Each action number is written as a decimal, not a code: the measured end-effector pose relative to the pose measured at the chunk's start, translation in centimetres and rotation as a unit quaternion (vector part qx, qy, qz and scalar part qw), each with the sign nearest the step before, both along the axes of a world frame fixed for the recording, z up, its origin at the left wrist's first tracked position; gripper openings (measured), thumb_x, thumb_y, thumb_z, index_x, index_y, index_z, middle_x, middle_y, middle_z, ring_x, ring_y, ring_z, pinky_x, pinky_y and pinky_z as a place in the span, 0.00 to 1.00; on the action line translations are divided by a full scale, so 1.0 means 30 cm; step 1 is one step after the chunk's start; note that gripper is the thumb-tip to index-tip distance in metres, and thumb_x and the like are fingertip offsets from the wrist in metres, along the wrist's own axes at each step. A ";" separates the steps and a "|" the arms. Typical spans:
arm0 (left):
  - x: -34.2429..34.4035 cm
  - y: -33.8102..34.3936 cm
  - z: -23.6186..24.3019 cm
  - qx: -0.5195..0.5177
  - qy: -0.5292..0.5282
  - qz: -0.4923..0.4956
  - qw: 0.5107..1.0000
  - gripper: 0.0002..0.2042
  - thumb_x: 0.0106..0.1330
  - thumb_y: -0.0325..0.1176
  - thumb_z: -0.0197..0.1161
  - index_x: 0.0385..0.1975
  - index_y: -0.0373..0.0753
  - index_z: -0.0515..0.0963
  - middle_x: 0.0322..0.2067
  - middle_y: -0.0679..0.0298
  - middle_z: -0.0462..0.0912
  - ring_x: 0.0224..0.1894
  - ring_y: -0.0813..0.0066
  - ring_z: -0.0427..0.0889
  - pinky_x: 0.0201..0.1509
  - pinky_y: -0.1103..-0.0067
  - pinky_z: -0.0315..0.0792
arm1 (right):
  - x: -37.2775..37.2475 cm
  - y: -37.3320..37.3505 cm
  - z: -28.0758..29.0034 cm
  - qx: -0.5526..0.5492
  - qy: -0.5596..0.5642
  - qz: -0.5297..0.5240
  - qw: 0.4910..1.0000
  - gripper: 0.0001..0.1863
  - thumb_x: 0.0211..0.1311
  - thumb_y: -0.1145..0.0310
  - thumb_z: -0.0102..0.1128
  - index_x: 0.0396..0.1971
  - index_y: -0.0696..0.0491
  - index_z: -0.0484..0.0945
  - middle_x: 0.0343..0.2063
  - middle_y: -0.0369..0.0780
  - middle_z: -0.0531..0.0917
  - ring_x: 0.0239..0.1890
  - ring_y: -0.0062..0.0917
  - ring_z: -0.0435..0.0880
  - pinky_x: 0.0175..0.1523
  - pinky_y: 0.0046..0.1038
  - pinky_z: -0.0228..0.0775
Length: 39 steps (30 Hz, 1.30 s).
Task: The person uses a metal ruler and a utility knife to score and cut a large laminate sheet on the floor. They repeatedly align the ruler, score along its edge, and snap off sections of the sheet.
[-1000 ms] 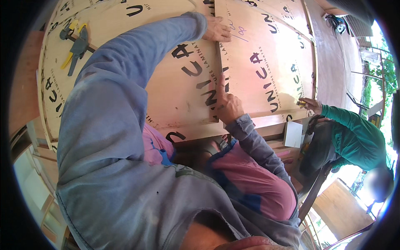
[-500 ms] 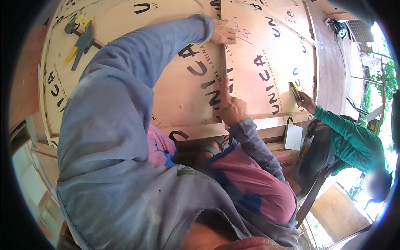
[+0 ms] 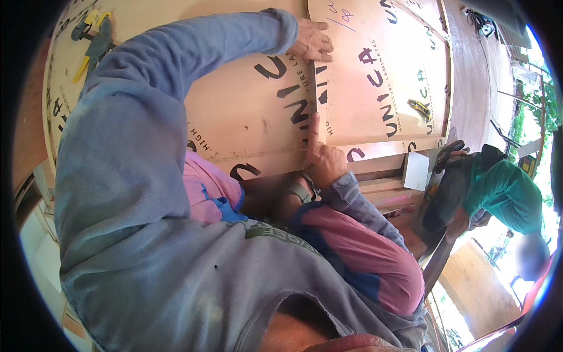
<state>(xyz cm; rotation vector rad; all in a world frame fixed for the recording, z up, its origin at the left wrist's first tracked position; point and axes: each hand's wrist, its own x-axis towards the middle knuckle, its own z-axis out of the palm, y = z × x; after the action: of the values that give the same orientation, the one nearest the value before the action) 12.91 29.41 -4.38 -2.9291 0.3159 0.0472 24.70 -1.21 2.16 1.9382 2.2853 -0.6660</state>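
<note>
Left hand is flat on the printed wood sheets, reaching across from the left sheet to the seam, back of the hand up. Its grip is spread: fingers slightly apart, pointing right, nothing visible clamped in it. Right hand is at the near end of the same seam, just over the front edge. Index finger is straight out, lying along the seam and pointing away from the body; the other fingers are curled. Can't tell if that curled grip is closed on the sheet edge or on anything else, underside hidden. Seam runs between the left sheet and the right sheet, in line from one hand to the other. Yellow-and-black hand tool lies on the right sheet, well apart from both hands. Far left: hammer lying against a grey-and-yellow clamp, both on the left sheet, beyond the left sleeve. Co-worker in a green top is off to the right, arm down, hand away from the sheets. White board stands just beside the right sheet's front edge.
</note>
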 end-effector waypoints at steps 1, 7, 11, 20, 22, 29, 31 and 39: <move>0.002 -0.008 0.002 -0.011 0.010 0.009 1.000 0.23 0.69 0.33 0.53 0.65 0.45 0.70 0.60 0.63 0.75 0.66 0.74 0.71 0.69 0.64 0.62 | -0.013 -0.008 -0.022 0.015 0.001 -0.019 1.000 0.49 0.53 0.72 0.55 0.74 0.67 0.41 0.14 0.48 0.80 0.15 0.43 0.80 0.23 0.45 0.74; 0.046 -0.066 0.068 -0.014 0.092 0.077 0.993 0.23 0.68 0.35 0.55 0.65 0.44 0.71 0.62 0.65 0.73 0.62 0.73 0.73 0.68 0.61 0.63 | 0.010 0.006 0.078 -0.020 -0.035 -0.025 0.999 0.49 0.53 0.73 0.55 0.74 0.67 0.43 0.13 0.46 0.80 0.13 0.42 0.80 0.21 0.45 0.73; 0.036 -0.122 -0.005 -0.035 0.034 0.052 0.997 0.24 0.67 0.35 0.58 0.64 0.44 0.72 0.61 0.64 0.75 0.64 0.71 0.72 0.68 0.57 0.63 | 0.024 -0.042 0.104 -0.055 -0.052 0.006 0.997 0.51 0.50 0.70 0.59 0.73 0.68 0.44 0.13 0.44 0.79 0.13 0.38 0.81 0.22 0.41 0.74; 0.039 -0.138 0.051 -0.026 0.070 0.094 0.993 0.24 0.69 0.35 0.58 0.66 0.46 0.70 0.63 0.64 0.73 0.67 0.71 0.69 0.67 0.54 0.64 | -0.009 -0.058 0.027 -0.065 -0.039 -0.015 0.997 0.53 0.49 0.72 0.61 0.73 0.69 0.41 0.15 0.47 0.81 0.15 0.41 0.81 0.24 0.42 0.75; 0.046 -0.141 0.069 -0.025 0.088 0.103 0.990 0.24 0.70 0.35 0.56 0.67 0.44 0.69 0.64 0.63 0.72 0.68 0.69 0.68 0.69 0.52 0.63 | 0.009 -0.045 0.061 -0.073 -0.011 -0.020 0.997 0.52 0.51 0.74 0.60 0.73 0.69 0.41 0.15 0.47 0.80 0.15 0.42 0.80 0.23 0.43 0.74; -0.008 -0.242 -0.003 -0.096 0.012 0.033 0.995 0.28 0.71 0.33 0.50 0.72 0.41 0.61 0.66 0.60 0.70 0.71 0.64 0.65 0.77 0.49 0.51 | 0.158 -0.110 0.221 -0.108 0.153 -0.058 0.981 0.46 0.56 0.82 0.51 0.75 0.64 0.41 0.20 0.49 0.83 0.21 0.46 0.83 0.31 0.45 0.75; 0.011 -0.281 0.029 -0.086 0.040 0.020 0.995 0.27 0.71 0.33 0.50 0.71 0.40 0.61 0.64 0.60 0.72 0.69 0.66 0.67 0.77 0.50 0.51 | 0.139 -0.118 0.285 -0.119 0.137 -0.062 0.981 0.47 0.55 0.82 0.52 0.75 0.64 0.41 0.20 0.50 0.83 0.21 0.46 0.83 0.30 0.44 0.75; 0.043 -0.267 0.046 -0.076 0.018 -0.031 0.996 0.16 0.64 0.34 0.59 0.51 0.40 0.78 0.39 0.68 0.76 0.50 0.75 0.78 0.69 0.69 0.61 | 0.090 -0.163 0.232 -0.107 0.068 -0.032 0.991 0.44 0.60 0.75 0.56 0.74 0.65 0.45 0.13 0.47 0.77 0.14 0.44 0.77 0.24 0.45 0.70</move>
<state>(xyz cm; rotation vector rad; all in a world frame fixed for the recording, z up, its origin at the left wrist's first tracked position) 14.21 21.39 -3.01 -3.0699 0.4346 0.0685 27.41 -6.10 9.11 1.9252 2.1282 -1.0345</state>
